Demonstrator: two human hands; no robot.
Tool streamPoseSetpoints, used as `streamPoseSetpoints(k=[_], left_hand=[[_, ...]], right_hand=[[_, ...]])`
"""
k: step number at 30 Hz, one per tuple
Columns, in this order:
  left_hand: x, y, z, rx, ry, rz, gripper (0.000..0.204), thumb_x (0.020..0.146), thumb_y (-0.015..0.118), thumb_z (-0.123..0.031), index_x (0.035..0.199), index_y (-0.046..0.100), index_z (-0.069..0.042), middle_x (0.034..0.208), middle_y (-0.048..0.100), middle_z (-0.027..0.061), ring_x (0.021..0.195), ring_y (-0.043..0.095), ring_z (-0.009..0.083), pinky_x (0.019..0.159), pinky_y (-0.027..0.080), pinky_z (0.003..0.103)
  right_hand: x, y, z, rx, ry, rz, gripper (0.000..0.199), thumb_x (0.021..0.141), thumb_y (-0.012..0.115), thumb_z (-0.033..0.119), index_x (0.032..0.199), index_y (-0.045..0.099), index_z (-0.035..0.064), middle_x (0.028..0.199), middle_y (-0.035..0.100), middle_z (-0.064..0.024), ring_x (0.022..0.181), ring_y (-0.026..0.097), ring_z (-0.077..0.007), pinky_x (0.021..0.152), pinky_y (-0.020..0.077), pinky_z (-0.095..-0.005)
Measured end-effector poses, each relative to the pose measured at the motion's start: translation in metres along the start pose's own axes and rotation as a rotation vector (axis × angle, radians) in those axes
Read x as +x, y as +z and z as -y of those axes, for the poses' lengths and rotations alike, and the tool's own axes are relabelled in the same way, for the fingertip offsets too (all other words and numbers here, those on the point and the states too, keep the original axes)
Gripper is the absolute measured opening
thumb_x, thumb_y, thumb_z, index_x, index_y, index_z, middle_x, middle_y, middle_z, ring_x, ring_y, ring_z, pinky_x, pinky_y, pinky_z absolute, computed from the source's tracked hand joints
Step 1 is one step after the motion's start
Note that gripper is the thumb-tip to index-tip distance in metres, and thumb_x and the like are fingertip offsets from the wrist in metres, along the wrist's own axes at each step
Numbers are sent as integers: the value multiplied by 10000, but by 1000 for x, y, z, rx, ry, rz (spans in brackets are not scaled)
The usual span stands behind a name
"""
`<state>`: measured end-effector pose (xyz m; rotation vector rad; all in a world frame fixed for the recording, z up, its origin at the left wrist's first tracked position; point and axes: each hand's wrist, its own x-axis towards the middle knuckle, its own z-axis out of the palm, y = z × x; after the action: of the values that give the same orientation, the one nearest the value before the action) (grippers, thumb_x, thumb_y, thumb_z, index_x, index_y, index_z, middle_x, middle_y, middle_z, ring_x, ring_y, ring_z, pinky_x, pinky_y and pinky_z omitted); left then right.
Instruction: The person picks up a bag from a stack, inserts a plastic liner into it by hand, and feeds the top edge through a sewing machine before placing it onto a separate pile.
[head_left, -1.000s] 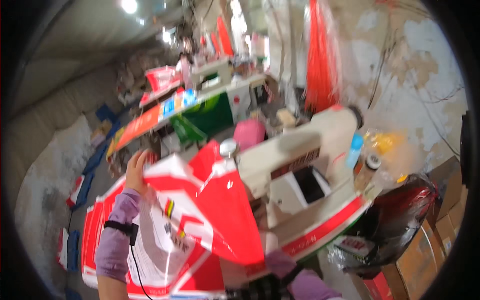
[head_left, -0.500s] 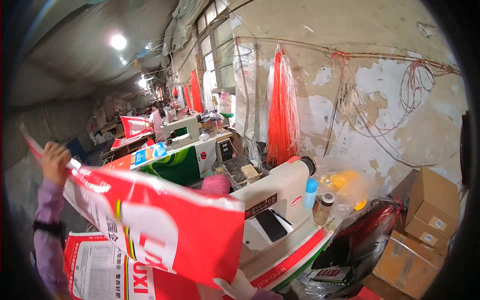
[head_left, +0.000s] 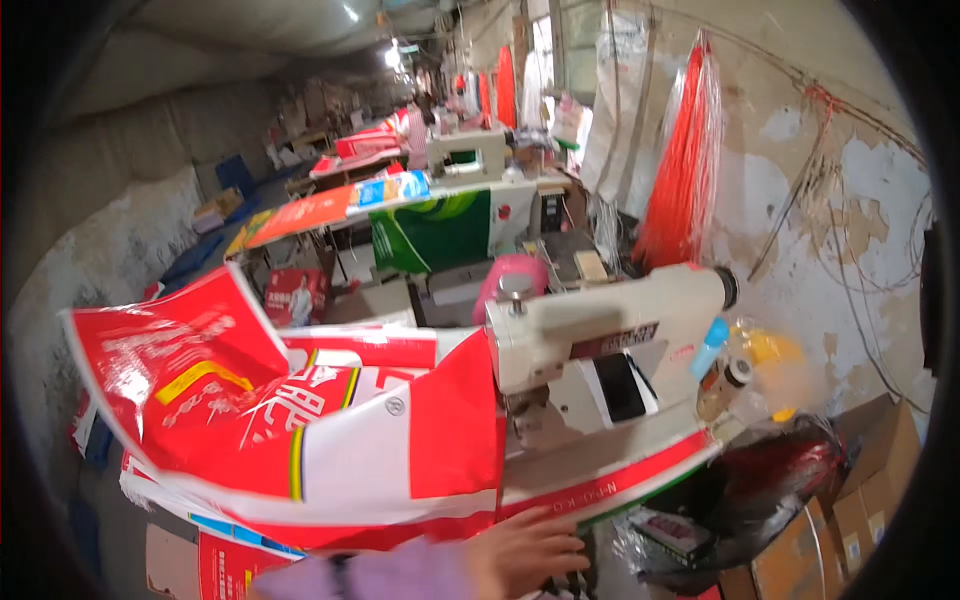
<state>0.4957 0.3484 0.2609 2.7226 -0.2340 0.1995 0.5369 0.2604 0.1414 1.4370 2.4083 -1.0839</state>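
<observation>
Hands: only one is showing, at the bottom edge, coming in from the lower left in a lilac sleeve. I can't tell which hand it is. It's lying flat, fingers stretched out and a bit spread, gripping nothing. Fingertips are pointing right, resting at the near edge of the desk with its red stripe. The other hand isn't showing.

Just above the hand, touching or nearly so, a red and white printed woven bag is lying across the desk, its right edge sitting up against the cream sewing machine. Bag's far-left end is curling up in the air, away from the hand. More of the same bags are stacked under it, left of the hand.

Right of the machine, well past the fingertips: a blue-capped bottle and a dark-lidded jar. Lower right of the hand: black plastic sack, cardboard boxes. Up behind the machine, a bundle of orange-red strings is hanging.
</observation>
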Motion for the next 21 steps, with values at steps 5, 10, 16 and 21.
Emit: streamPoseSetpoints(k=[5, 10, 16, 21], left_hand=[[4, 64, 189, 47, -642, -5, 379, 823, 598, -204, 1190, 571, -115, 1325, 491, 150, 1285, 402, 329, 1048, 364, 401], [-49, 32, 176, -12, -441, -465, 431, 822, 600, -189, 1243, 541, -121, 1346, 464, 180, 1268, 417, 343, 1046, 361, 399], [-25, 117, 246, -83, -506, -542, 508, 797, 634, -144, 1289, 511, -106, 1390, 407, 198, 1270, 405, 367, 1057, 349, 414], [9, 119, 219, -43, -1040, -541, 505, 811, 580, -141, 1307, 498, -103, 1420, 368, 196, 1250, 408, 391, 1003, 375, 457]], right_hand=[[-31, 40, -47, 181, -86, -622, 261, 921, 503, 262, 980, 643, 49, 857, 648, -156, 817, 627, -307, 695, 493, -369], [-26, 38, -48, 980, 33, -761, 314, 931, 526, 297, 985, 642, 10, 871, 638, -175, 824, 625, -320, 730, 486, -339], [-48, 23, -50, 819, -46, -759, 273, 924, 538, 289, 984, 683, 65, 976, 648, -147, 899, 628, -281, 799, 487, -334], [-65, -31, -10, 512, -197, -1011, 214, 887, 540, 249, 932, 673, 87, 887, 659, -122, 815, 628, -302, 736, 494, -373]])
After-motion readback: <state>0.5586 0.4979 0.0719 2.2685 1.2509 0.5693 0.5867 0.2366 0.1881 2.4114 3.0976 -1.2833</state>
